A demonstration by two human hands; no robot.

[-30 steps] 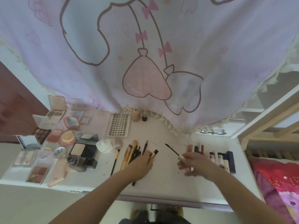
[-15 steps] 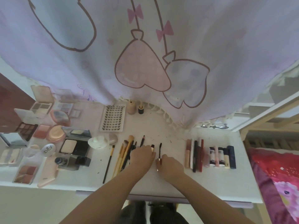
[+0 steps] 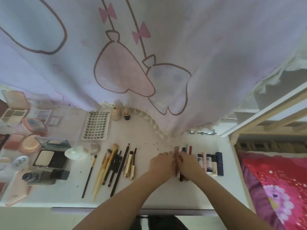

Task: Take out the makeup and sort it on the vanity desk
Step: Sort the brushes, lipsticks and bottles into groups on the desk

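Stood over a white tabletop (image 3: 149, 193) with makeup laid out in rows. Put both hands side by side, touching, at the left end of the sticks (image 3: 190, 149). Curled the right hand (image 3: 188, 161) over a few sticks and gripped them. Touched the nearest stick with the left hand (image 3: 162, 161); too blurry to tell if it held or only pushed. Kept the sticks flat on the tabletop, just left of a row of tubes (image 3: 214, 163).

Found rows of small dark lashes in the flat lash tray (image 3: 96, 125), near the back. Found a pale square of powder inside the open black case (image 3: 48, 158), off to the left. Found four squares of colour in the open palette (image 3: 14, 113), far left at the back. Saw two little bottles (image 3: 116, 112) standing upright right of the lash tray, under the edge of the curtain (image 3: 149, 47).

Half a second before, had both hands further left, beside the brushes (image 3: 114, 163), the right hand gripping a gold wand (image 3: 128, 165). Now had both hands moved right, over to the sticks. Left the wand lying flat at the right end of the brushes, well apart from both hands.
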